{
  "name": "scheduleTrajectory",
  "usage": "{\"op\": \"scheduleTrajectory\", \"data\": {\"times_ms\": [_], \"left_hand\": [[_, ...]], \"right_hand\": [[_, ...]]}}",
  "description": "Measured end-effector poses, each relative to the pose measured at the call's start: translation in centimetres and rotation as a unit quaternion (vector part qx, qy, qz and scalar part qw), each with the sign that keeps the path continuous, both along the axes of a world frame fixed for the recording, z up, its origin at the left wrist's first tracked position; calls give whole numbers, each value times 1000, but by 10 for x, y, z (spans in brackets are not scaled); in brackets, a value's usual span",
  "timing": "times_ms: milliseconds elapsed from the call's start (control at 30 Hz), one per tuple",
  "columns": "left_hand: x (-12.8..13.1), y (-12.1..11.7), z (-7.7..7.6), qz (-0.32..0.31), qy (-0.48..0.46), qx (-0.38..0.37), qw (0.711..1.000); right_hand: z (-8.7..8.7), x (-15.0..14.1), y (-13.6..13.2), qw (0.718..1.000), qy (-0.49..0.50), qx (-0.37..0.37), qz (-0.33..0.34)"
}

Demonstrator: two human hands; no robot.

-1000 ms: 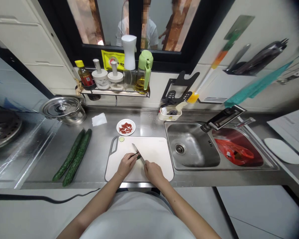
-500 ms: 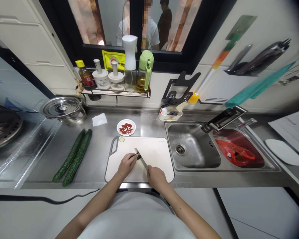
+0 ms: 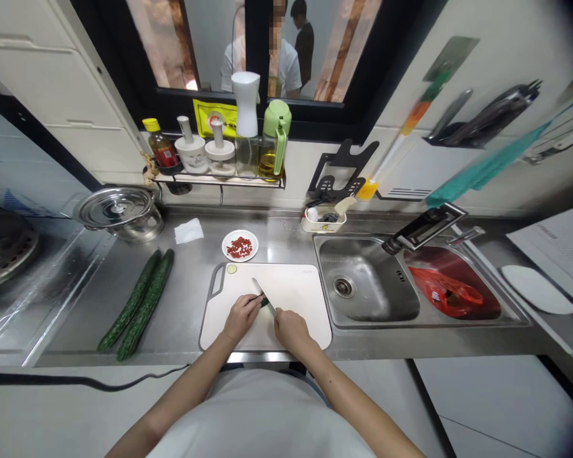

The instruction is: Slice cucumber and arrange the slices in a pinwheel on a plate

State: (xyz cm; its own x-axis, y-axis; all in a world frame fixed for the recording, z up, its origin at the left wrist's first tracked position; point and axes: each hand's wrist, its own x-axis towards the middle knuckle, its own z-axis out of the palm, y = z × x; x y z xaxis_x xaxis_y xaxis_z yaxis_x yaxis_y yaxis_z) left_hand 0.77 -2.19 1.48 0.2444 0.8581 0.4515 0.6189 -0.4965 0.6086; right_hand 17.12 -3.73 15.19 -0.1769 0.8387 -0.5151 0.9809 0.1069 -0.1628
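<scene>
Over the white cutting board point(image 3: 300, 289), my right hand point(image 3: 293, 331) is closed around the handle of a kitchen knife point(image 3: 260, 288). Its blade slants toward the upper left, beside a small dark green cucumber piece point(image 3: 264, 302). My left hand point(image 3: 242, 315) grips that piece, and its fingers hide most of it. A pale round cucumber slice point(image 3: 231, 269) lies in the board's upper left corner. Just behind the board is a white plate point(image 3: 225, 245) of small red dried berries point(image 3: 240, 247). Two whole cucumbers point(image 3: 132, 300) lie side by side on the counter to the left.
A lidded steel pot point(image 3: 133, 219) and a white paper towel point(image 3: 189, 231) are at the back left. Bottles stand on a rack point(image 3: 219, 180) under the window. To the right is a double sink point(image 3: 369, 280), with a red plastic bag point(image 3: 446, 292) in its right basin.
My right hand and the knife have shifted slightly left relative to the board, closer to my left hand. The left hand keeps its hold on the cucumber piece. The view has shifted a little.
</scene>
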Motion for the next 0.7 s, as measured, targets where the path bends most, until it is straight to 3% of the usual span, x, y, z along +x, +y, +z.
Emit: {"op": "scheduleTrajectory", "data": {"times_ms": [400, 700], "left_hand": [[0, 1, -4, -2, 9, 1, 1000], [0, 0, -3, -1, 4, 5, 1000]], "right_hand": [[-27, -14, 20, 998, 34, 53, 1], [-15, -6, 6, 1000, 10, 15, 4]]}}
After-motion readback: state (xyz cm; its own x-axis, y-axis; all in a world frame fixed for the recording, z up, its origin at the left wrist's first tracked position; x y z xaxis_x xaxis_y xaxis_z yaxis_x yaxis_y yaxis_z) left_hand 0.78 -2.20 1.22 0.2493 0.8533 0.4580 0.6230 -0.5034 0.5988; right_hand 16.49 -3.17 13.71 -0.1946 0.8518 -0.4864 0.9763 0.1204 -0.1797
